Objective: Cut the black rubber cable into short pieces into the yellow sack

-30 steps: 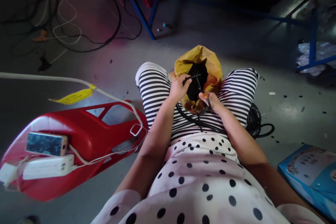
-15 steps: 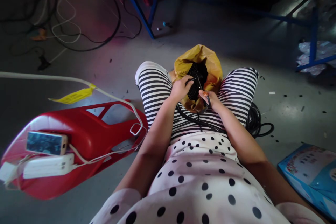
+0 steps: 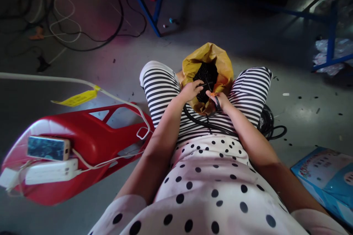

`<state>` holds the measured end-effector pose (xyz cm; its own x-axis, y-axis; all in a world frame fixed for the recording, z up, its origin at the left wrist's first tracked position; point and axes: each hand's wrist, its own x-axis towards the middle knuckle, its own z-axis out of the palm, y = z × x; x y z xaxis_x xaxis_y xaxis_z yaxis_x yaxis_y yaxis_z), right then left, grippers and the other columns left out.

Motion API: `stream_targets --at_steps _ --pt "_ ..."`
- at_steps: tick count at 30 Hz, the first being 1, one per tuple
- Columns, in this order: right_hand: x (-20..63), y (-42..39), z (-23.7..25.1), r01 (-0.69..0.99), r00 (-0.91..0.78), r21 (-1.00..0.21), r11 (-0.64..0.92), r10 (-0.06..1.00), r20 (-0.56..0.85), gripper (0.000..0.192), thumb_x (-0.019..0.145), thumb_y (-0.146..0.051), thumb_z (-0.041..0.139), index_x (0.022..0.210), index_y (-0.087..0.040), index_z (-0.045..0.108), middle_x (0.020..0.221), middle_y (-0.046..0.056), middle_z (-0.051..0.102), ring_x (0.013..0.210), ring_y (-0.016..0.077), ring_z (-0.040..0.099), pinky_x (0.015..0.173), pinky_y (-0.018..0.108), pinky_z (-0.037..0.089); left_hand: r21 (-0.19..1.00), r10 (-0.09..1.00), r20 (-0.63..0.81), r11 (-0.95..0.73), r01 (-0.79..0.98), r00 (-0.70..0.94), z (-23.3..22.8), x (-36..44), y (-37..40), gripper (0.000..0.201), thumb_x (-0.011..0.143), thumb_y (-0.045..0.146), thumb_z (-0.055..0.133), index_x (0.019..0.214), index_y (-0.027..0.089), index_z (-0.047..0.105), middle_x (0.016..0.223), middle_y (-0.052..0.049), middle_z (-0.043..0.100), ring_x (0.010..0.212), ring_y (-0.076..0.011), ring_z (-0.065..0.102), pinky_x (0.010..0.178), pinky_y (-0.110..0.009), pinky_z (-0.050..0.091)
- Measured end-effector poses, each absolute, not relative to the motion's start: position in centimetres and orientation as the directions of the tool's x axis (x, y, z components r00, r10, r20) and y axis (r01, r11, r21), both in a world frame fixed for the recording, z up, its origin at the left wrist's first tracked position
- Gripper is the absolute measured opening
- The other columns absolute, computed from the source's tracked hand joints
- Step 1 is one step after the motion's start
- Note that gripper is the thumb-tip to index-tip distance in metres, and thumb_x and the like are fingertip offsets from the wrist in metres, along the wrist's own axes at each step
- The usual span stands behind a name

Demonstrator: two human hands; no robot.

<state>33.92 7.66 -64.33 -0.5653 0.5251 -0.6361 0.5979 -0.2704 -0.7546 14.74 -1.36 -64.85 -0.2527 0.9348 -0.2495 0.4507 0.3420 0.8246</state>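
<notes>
Since a moment ago the left hand (image 3: 191, 91) has slid a little further over the mouth of the yellow bag (image 3: 207, 55), its fingers now stretched out toward the thin black tie (image 3: 205, 85) rather than curled at the rim. The right hand (image 3: 220, 100) stays closed around a loop of black cable (image 3: 217, 103), pinching it with thumb and forefinger, an orange tip showing at the thumb. The two hands sit close together, nearly touching, just in front of the bag, which stands between the striped knees and is filled with dark pieces (too dim to tell what). From the right hand the cable runs back across the lap and out to a coil (image 3: 267, 123) on the floor beyond the right wrist. Well off beyond the left elbow lies a red plastic chair (image 3: 91, 143) carrying a phone (image 3: 48, 148) and a white power bank (image 3: 51, 171).
</notes>
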Motion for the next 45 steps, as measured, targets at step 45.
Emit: stream_targets --at_steps 45 --pt "33.5 7.7 -63.6 0.430 -0.591 -0.776 -0.461 0.506 -0.628 0.054 0.091 -0.068 0.076 0.081 -0.017 0.064 0.057 0.000 0.060 0.047 0.0121 0.055 0.048 0.024 0.042 0.939 0.639 -0.319 0.312 -0.143 -0.700 -54.9 15.1 -9.6 0.026 0.095 0.030 0.065 0.120 0.024 0.064 0.078 0.003 0.061 0.055 -0.0108 0.056 0.047 -0.020 0.049"
